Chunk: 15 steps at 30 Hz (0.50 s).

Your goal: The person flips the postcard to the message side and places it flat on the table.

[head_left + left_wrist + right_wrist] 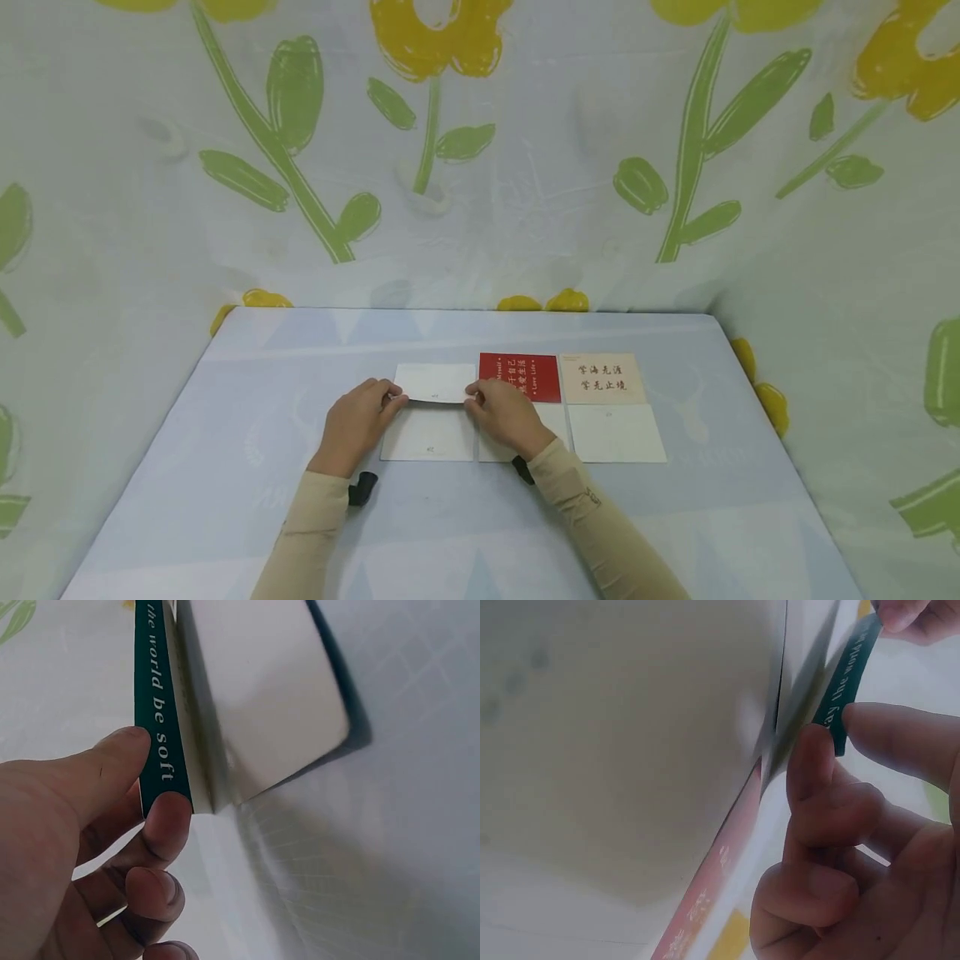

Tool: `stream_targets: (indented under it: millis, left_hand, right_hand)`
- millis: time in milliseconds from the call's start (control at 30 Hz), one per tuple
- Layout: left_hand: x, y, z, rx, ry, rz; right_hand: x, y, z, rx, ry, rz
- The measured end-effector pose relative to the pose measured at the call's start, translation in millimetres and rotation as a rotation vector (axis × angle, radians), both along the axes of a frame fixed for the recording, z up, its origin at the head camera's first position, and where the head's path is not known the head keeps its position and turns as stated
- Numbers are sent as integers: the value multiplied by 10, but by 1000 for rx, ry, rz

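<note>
My left hand (356,425) and right hand (512,415) each pinch a near corner of one postcard (435,382), tilted over the back left of the card layout. Its upper face is white in the head view. The wrist views show a dark green face with white lettering, "the world be soft" (159,712). Thumb and forefinger grip it on both sides, the other fingers curled loosely. Just in front lies a white card (427,437). Beneath my right hand is another white card (555,419), partly hidden, and behind it a red card (546,377) with white writing.
To the right, a cream card (606,379) with brown characters lies behind a further white card (617,435). The cards sit edge to edge on a pale blue patterned tablecloth (247,467). A flower-printed curtain (510,233) stands behind the table and at both sides.
</note>
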State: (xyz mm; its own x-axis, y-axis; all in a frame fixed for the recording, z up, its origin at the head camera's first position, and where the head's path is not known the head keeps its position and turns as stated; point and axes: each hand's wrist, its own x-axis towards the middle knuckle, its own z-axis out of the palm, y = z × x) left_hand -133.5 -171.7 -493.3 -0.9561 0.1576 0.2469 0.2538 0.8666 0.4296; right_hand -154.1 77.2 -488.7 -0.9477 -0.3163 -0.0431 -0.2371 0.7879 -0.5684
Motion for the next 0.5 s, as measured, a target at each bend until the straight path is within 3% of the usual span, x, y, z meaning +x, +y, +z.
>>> stream_targets:
  millis: [500]
  left_hand:
    - [-187, 3, 15, -66, -20, -34]
  right_hand:
    - [-191, -25, -11, 4, -71, -35]
